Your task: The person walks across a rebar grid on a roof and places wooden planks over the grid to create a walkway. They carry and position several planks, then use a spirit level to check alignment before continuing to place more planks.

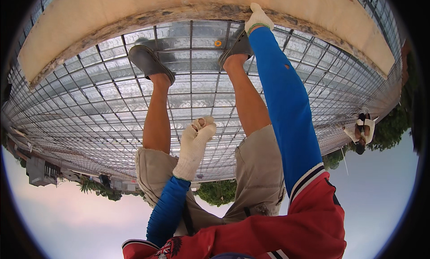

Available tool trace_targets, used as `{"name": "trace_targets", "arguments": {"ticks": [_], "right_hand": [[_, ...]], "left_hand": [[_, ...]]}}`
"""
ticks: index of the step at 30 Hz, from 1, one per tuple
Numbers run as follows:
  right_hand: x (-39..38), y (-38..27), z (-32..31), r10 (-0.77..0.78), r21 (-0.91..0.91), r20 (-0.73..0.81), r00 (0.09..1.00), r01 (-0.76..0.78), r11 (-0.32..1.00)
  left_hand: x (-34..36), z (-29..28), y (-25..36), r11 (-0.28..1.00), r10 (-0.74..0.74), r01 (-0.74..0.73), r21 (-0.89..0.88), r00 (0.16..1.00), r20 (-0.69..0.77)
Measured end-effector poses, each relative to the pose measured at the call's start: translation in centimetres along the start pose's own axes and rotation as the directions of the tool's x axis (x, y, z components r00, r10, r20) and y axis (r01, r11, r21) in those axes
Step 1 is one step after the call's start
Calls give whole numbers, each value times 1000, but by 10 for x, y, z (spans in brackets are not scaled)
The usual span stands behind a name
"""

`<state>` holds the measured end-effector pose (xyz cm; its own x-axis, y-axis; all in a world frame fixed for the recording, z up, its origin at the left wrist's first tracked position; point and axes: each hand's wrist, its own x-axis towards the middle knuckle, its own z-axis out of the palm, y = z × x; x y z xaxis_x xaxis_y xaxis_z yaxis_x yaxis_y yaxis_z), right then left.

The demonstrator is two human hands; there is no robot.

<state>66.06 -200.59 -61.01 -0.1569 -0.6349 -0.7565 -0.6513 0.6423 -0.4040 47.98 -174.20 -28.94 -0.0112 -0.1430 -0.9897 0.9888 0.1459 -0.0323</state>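
A long plywood board (pixel 148 2) with a rough, stained edge spans the top of the head view. My right hand (pixel 259 18), in a cream knit glove, is closed on that edge, its arm stretched out in a blue sleeve; its fingers are partly hidden. My left hand (pixel 196 142) hangs between my legs, away from the board. Its fingers are curled together, and bare fingertips show through the torn glove. Whether anything small is inside them is hidden. Under my dark clogs (pixel 151 62) lies a steel rebar mesh (pixel 191 73) over shiny metal decking.
A small orange ring (pixel 218 43) lies on the decking between my feet. Far off at the right, another person (pixel 363 128) in a white top is bent over on the mesh. Rooftops (pixel 42 171) and trees (pixel 217 192) stand beyond the deck.
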Motion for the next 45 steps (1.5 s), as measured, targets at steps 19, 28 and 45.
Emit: {"name": "trace_targets", "arguments": {"ticks": [19, 28, 45], "right_hand": [[-10, 46, 18, 64, 283, 464, 883, -216, 934], [-28, 22, -22, 53, 201, 458, 887, -162, 966], [-169, -175, -2, -79, 26, 369, 926, 74, 997]], "left_hand": [[-5, 15, 28, 993, -6, 11, -121, 999, 37], [-5, 2, 41, 985, -25, 21, -171, 999, -23], [28, -49, 292, 813, 474, -508, -286, 861, -182]]}}
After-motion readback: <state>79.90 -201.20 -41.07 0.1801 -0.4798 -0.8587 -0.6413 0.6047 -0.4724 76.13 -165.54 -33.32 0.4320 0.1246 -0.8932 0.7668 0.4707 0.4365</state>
